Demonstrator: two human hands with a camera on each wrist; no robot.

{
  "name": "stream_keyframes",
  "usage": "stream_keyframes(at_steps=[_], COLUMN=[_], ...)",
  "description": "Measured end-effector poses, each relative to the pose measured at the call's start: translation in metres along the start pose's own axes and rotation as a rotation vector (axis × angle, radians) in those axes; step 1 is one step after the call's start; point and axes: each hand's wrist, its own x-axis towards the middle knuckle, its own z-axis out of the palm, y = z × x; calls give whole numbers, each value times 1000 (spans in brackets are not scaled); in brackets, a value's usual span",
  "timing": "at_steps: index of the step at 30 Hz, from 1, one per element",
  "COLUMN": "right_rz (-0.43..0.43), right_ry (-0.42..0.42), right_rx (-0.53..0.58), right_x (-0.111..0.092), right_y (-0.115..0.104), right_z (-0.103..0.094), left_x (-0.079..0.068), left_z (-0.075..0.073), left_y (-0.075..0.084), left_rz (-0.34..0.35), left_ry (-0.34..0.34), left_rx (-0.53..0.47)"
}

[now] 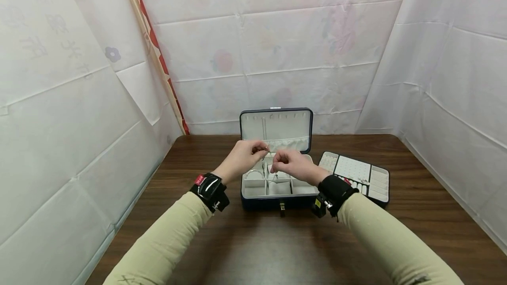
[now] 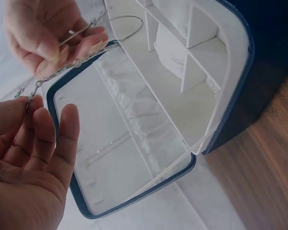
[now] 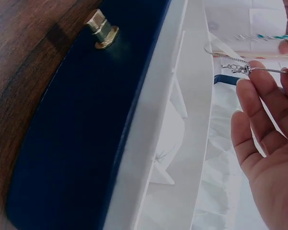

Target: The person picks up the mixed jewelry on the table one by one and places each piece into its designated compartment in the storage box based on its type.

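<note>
Between my two hands stretches a thin silver chain bracelet (image 2: pixel 79 62) with small green stones. My left hand (image 1: pixel 246 157) pinches its stone-set part between thumb and fingertips. My right hand (image 1: pixel 297 166) pinches the finer chain near its clasp end, where small end beads (image 3: pixel 237 69) dangle in the right wrist view. Both hands are held above an open navy jewelry box (image 1: pixel 259 203) with white compartments. Its lid (image 1: pixel 289 124) stands upright behind them. White cushions (image 2: pixel 170 52) sit in some of the compartments.
To the right of the box lies a separate jewelry tray (image 1: pixel 352 167) with ring rolls and small sections. A fine chain (image 2: pixel 108 148) hangs on the lid's lining. A gold latch (image 1: pixel 282 208) juts from the box's front. White sheeting (image 1: pixel 277 56) surrounds the wooden table (image 1: pixel 253 250).
</note>
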Motion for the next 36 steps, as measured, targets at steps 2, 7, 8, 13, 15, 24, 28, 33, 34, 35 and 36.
stream_keyframes(at_steps=[2,7,8,13,15,24,28,33,34,35,36], right_rz=[-7,-13,-14,0,6,37,33,52,61,69,78], right_ry=[-5,-15,-18,-18,-19,-25,-14,0,6,15,28], right_rx=[3,-5,-1,-21,-34,-42,-42,-11,-9,-15,-27], right_x=[0,1,1,0,0,-2,-3,-4,-4,-4,-5], right_y=[2,4,5,5,7,13,13,17,18,19,20], right_z=[0,1,1,2,3,2,2,-2,-3,-5,-6], left_x=[0,-1,-2,-2,-1,-2,-3,-5,-6,-7,-7], left_z=[-1,-2,-2,-4,-5,-9,-9,-9,-9,-9,-8], left_y=[-1,-3,-3,-4,-4,-5,-7,-13,-14,-15,-16], left_rz=[-2,-19,-21,-30,-37,-56,-81,-103,-108,-112,-117], left_ry=[15,34,39,68,81,128,134,150,151,151,150], left_rx=[-9,-31,-35,-42,-45,-64,-80,-92,-93,-92,-91])
